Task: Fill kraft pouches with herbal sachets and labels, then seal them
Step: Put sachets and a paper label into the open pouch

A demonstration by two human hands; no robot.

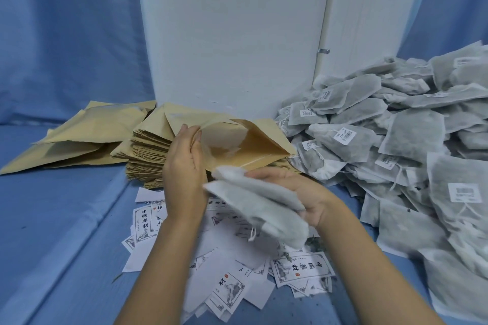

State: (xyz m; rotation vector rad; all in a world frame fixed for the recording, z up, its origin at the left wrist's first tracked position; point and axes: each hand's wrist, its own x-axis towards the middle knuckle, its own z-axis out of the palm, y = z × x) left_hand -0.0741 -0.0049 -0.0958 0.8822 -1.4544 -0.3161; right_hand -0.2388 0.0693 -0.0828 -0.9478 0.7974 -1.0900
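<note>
Blue cloth covers the counter (66,219), and a white panel (237,34) stands at the far side.

Head view:
- My left hand (182,166) pinches the left lip of one kraft pouch (253,150). It holds the mouth spread toward me, above the stack of flat pouches (148,153).
- My right hand (303,192) is closed round a small bundle of sachets (253,206). Their leading end is just beside the pouch mouth and not yet inside.
- Loose labels (232,280) lie scattered on the near counter under my forearms.
- The heap of sachets (396,140) fills the right side.

Handling, as I judge it:
- The sachets are light, soft fabric bags, and their fill probably shifts. I should grip them across the middle so the ends do not droop.
- A dangling drawstring could catch on the lip.
- The pouch is thin paper that creases easily. I should hold it by the lip only and keep the mouth wide.
</note>
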